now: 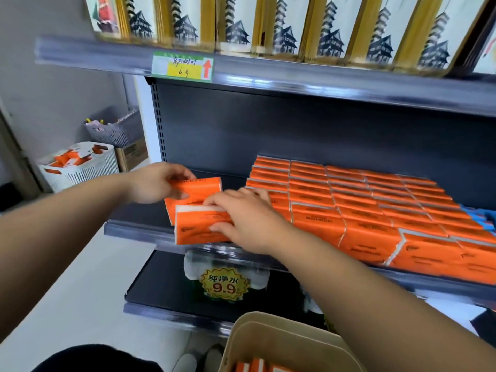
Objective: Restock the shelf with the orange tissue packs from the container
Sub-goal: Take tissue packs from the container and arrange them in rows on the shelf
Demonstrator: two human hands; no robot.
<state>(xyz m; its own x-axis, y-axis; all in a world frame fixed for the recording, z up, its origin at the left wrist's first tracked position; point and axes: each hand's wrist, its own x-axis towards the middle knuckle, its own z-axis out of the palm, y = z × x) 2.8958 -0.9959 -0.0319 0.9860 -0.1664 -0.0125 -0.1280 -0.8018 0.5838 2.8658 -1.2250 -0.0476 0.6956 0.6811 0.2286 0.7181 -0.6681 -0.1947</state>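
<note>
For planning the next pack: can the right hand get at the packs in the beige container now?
Probably yes, once freed: the right hand holds a pack on the shelf, but the container below it stands open.

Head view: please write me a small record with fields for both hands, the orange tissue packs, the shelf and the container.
left hand: grips the rear pack at its left end
right hand: holds the front pack, fingers over its top edge
stocked packs: orange rows filling the right part of the shelf
held packs: both at the shelf's left end, beside the rows
container: beige, under the right arm, orange packs inside
white basket: far left, holds more orange packs
</note>
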